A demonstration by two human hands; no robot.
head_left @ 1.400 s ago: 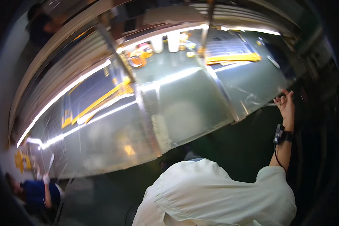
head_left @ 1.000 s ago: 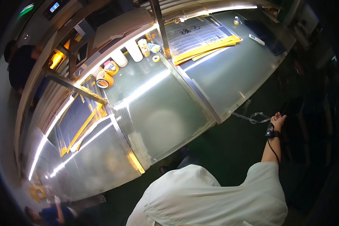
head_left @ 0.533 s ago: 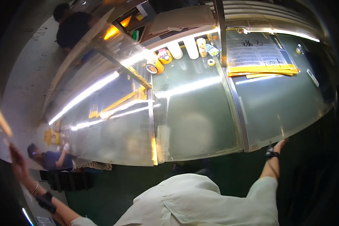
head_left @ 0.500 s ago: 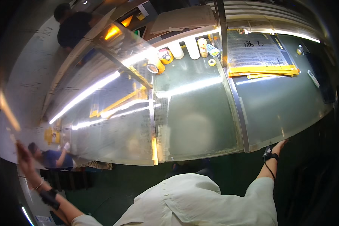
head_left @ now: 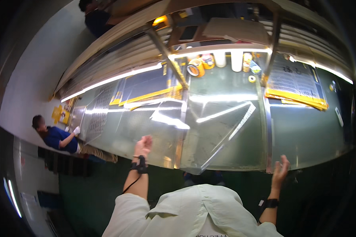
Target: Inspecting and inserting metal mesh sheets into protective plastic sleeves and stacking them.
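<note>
A large clear sheet (head_left: 215, 144) lies over the glass-topped work table, with its slanted edge catching the light in the middle. My left hand (head_left: 144, 146) is over the sheet near the table's front edge, its fingers slightly bent and apparently empty. To the right, my right hand (head_left: 280, 170) is at the front edge beside a metal strip (head_left: 269, 138), fingers apart and nothing in them. Whether either palm touches the surface I cannot tell. Both wrists wear black straps.
Orange tape rolls (head_left: 195, 68), white cylinders (head_left: 236, 61) and a small yellow roll (head_left: 252, 79) stand at the back. Yellow-edged film sheets (head_left: 294, 87) lie back right, near a white handheld device (head_left: 339, 117). A co-worker in blue (head_left: 61, 139) stands left; another person (head_left: 95, 17) is behind the shelf.
My left hand has come down from the far left to the table's front edge. The clear sheet, raised across the left before, now lies lower. My right hand has turned and its fingers now show.
</note>
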